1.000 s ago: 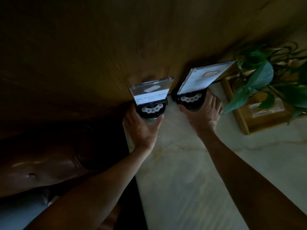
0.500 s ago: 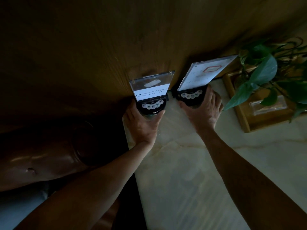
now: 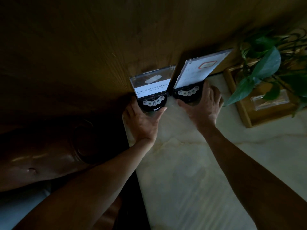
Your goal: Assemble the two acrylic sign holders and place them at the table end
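Two acrylic sign holders stand upright on round black bases at the far end of the pale marble table (image 3: 191, 171), against the wooden wall. The left sign holder (image 3: 152, 83) shows a white strip of text above a base with white buttons. My left hand (image 3: 142, 120) cups that base from the front, thumb and fingers around its sides. The right sign holder (image 3: 201, 68) is taller and carries a white sheet with a red-framed label. My right hand (image 3: 201, 107) grips its black base the same way. The two bases stand nearly side by side.
A wooden tray (image 3: 240, 103) with a clear acrylic block and a green leafy plant (image 3: 265, 63) sits right of the signs. The wooden wall (image 3: 99, 47) runs behind. A brown leather seat (image 3: 41, 155) lies left of the table's edge.
Both hands have pushed the sign holders a little farther toward the wall. The right holder now stands closer to the left one.
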